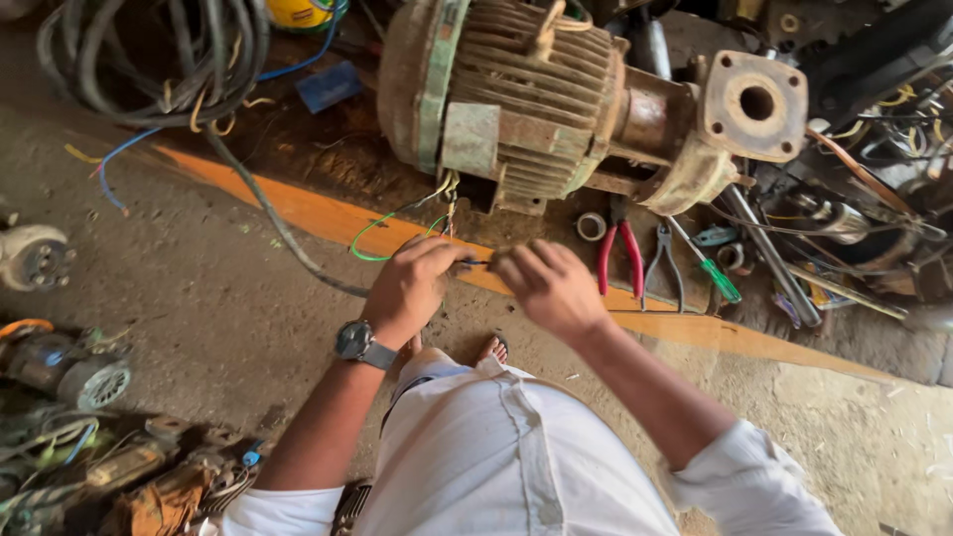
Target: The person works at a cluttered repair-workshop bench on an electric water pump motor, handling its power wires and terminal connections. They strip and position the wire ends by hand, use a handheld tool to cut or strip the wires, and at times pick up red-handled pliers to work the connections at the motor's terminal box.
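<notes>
A large rusty electric motor (516, 99) with a flanged pump end (756, 104) lies on a low orange-edged platform (298, 208). Thin wires (449, 199) hang from its terminal side, and a green wire (372, 233) loops beside them. My left hand (412, 283), with a wristwatch on the wrist, pinches a wire end just below the motor. Facing it, my right hand (546, 283) closes its fingers on the same thin wire, the two hands nearly touching.
Red-handled pliers (620, 253), grey pliers (663, 260) and a green-handled screwdriver (710, 268) lie to the right of my hands, near a tape roll (592, 226). Coiled black cable (159, 60) sits at upper left. Smaller motors and parts (69, 367) crowd the left floor.
</notes>
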A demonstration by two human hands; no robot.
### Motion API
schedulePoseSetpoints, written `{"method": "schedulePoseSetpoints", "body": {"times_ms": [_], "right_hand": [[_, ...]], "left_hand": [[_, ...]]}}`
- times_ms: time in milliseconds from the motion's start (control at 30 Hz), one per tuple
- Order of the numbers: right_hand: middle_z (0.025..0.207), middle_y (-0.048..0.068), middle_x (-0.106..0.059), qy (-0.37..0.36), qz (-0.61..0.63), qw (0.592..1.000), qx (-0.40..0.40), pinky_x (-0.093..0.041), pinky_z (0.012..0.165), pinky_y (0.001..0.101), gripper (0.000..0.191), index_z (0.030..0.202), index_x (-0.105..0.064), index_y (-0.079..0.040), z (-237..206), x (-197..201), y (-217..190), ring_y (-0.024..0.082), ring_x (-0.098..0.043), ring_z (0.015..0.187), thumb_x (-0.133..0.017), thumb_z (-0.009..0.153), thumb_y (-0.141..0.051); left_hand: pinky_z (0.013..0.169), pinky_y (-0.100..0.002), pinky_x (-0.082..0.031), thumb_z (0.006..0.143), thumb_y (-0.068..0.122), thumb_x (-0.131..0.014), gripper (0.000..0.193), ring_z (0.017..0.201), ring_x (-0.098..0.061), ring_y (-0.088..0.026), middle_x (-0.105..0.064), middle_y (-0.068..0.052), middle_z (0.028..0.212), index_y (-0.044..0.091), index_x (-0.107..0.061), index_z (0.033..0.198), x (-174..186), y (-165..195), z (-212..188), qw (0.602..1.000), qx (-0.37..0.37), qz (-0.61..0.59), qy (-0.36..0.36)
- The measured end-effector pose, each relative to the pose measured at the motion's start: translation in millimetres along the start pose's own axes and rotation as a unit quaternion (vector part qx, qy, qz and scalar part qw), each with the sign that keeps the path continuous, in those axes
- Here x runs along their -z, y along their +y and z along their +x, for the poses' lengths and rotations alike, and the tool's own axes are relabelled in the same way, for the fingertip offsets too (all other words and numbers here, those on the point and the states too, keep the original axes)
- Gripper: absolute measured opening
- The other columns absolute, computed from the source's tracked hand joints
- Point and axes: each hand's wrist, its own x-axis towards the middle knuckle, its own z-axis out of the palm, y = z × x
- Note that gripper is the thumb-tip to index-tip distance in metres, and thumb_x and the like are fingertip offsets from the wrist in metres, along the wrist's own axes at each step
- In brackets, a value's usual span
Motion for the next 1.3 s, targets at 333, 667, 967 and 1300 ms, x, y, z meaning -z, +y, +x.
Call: {"method": "schedulePoseSetpoints", "body": {"times_ms": [333, 667, 967, 1300], "right_hand": [[0.077, 0.001, -0.056, -0.025, 0.614, 0.536, -0.579, -0.042, 0.054, 0.0278, 0.025, 0.111, -0.055, -0.001, -90.5, -18.8, 63.9, 0.010, -0.052, 0.063, -0.060, 0.112, -0.026], [0.105, 0.010, -0.079, -0.078, 0.357, 0.834, -0.414, -0.064, 0.076, 0.0318, 0.023, 0.121, -0.066, -0.008, -31.7, -24.2, 0.8, 0.018, -0.078, 0.088, -0.062, 0.098, -0.013], [0.091, 0.007, -0.079, -0.052, 0.434, 0.780, -0.448, -0.060, 0.066, 0.0311, 0.034, 0.120, -0.065, -0.002, 86.2, -59.0, -52.3, 0.015, -0.076, 0.073, -0.057, 0.103, -0.030], [0.086, 0.006, -0.071, -0.072, 0.532, 0.646, -0.542, -0.054, 0.061, 0.0303, 0.037, 0.111, -0.071, -0.001, 143.8, -113.0, -46.3, 0.011, -0.064, 0.072, -0.062, 0.103, -0.036]], "left_hand": [[0.080, -0.040, -0.055, 0.093, 0.006, -0.073, 0.011, 0.093, -0.069, -0.028, -0.072, -0.008, 0.096, 0.007, -0.072, 0.104, 11.7, -16.5, -10.0, 0.995, 0.052, 0.009, 0.086], [0.087, -0.036, -0.057, 0.097, 0.010, -0.070, 0.011, 0.102, -0.070, -0.028, -0.068, -0.011, 0.111, 0.003, -0.066, 0.105, 34.2, -40.5, -9.5, 0.990, 0.026, -0.130, 0.037], [0.082, -0.030, -0.056, 0.110, 0.019, -0.054, 0.016, 0.092, -0.070, -0.018, -0.074, -0.007, 0.102, 0.004, -0.053, 0.116, 49.1, -95.4, -21.9, 0.944, 0.153, -0.286, -0.051], [0.084, -0.046, -0.049, 0.100, 0.017, -0.060, 0.019, 0.085, -0.067, -0.034, -0.070, -0.009, 0.091, 0.012, -0.057, 0.118, 89.7, -138.8, 6.3, 0.971, -0.166, -0.134, -0.113]]}}
